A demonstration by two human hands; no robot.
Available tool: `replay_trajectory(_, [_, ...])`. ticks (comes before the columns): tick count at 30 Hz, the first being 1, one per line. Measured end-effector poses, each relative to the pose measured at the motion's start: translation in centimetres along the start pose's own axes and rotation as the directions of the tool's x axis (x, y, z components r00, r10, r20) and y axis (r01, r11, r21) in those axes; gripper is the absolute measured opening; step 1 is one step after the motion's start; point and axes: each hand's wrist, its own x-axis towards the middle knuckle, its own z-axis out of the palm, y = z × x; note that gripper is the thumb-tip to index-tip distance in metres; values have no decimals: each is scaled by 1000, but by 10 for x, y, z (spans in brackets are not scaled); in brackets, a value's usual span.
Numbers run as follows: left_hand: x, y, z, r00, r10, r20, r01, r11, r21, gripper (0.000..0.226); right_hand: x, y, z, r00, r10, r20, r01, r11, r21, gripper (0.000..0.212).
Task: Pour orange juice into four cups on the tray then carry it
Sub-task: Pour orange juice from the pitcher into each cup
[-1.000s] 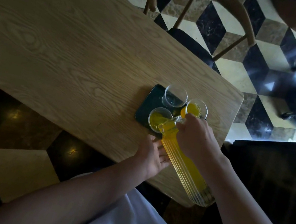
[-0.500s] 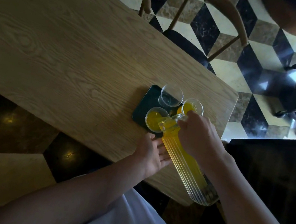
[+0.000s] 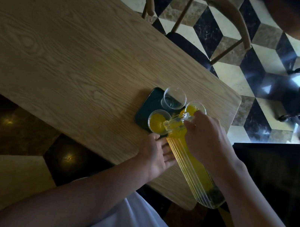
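- Right hand [image 3: 207, 140] wrapped around the neck end of a tall ribbed clear-glass carafe [image 3: 192, 163], fingers closed on it; the carafe is tipped steeply, its base raised toward the person, orange juice filling much of the fluted body.
- Just past the grip, the carafe's mouth hangs over a clear round plastic cup [image 3: 156, 121], which holds opaque yellow-orange juice.
- Beyond the knuckles, a second clear cup with juice [image 3: 193, 108], partly hidden by the hand.
- Farther out from the grip, a third clear cup [image 3: 174, 98], no juice visible in it, glossy rim catching light.
- A fourth cup can't be made out; the hand and carafe cover that corner.
- All three cups stand on a dark green, smooth, round-cornered rectangular tray [image 3: 146, 107].
- Left hand [image 3: 156, 153] lies under the carafe's ribbed side, fingers loosely spread, holding nothing; fingertips close to the tray's near edge, contact unclear.
- Tray sits near the rounded corner of a pale wood-grain table [image 3: 67, 45].
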Motion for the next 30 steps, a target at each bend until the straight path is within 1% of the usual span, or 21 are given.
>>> replay_trajectory(4, [-2,3,2,997,63,-36,-61,996,61,55,-5,4,1,998,-30,-63,33,998,50,17])
replay_trajectory(9, [3,7,1,971,209,-112,-174,950,260,53,-14,14,14,983,-14,-181,46,984,174,19])
replay_trajectory(12, [3,13,5,956,263,-128,-206,916,344,52,-22,21,29,962,-5,-274,89,951,295,13])
replay_trajectory(14, [4,14,6,946,306,-104,-243,886,395,48,-30,25,39,943,30,-331,102,922,373,7])
replay_trajectory(16, [7,12,7,937,344,-60,-280,844,457,43,-36,31,47,923,66,-380,111,898,425,9])
replay_trajectory(20, [6,12,16,935,352,30,-316,796,517,44,-37,40,51,891,110,-440,106,893,438,17])
replay_trajectory(22, [9,15,24,935,349,54,-323,784,530,46,-31,42,47,883,125,-453,95,897,432,19])
replay_trajectory(25, [15,21,34,942,328,77,-315,777,545,46,-16,43,39,896,132,-423,53,916,398,22])
replay_trajectory(30, [25,34,45,963,269,-14,-217,808,548,43,14,41,20,946,170,-277,-70,939,336,27])
